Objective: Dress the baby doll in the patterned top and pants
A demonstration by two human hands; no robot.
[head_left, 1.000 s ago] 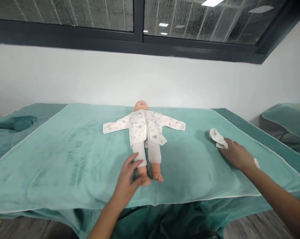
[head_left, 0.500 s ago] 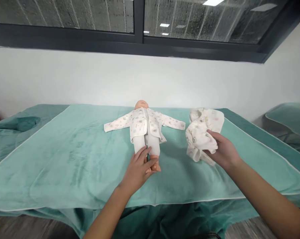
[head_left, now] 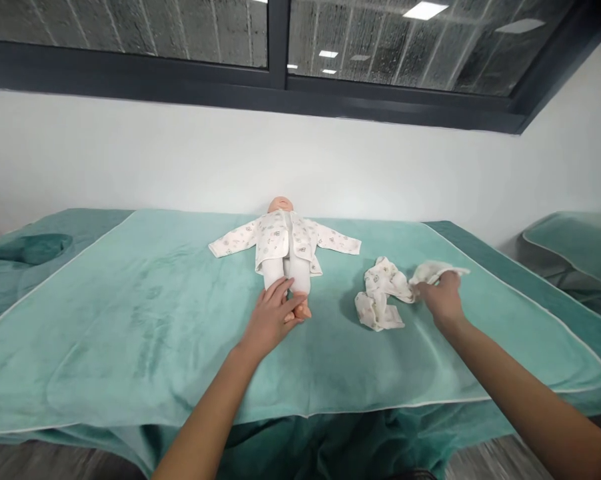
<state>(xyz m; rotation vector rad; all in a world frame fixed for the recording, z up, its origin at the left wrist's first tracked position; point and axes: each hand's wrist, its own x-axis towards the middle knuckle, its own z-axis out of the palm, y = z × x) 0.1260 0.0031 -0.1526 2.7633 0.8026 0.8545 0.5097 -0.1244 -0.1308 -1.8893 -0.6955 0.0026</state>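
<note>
A baby doll (head_left: 285,243) in a white printed jacket and white leggings lies on its back on a teal towel (head_left: 145,313), head toward the wall. My left hand (head_left: 271,317) is closed around the doll's lower legs and feet. To the right, a crumpled white printed garment (head_left: 380,297) lies on the towel. My right hand (head_left: 438,297) grips the garment's right end, with a bit of cloth sticking out past the fingers.
The towel covers a table draped in darker teal fabric (head_left: 330,443). A bunched dark teal cloth (head_left: 28,248) lies at the far left. Another teal-covered surface (head_left: 575,243) stands at the right. A white wall and a dark window frame are behind.
My right hand picked the white garment up from the right, carried it leftward and lowered it onto the towel beside the doll. My left hand closed around the doll's legs.
</note>
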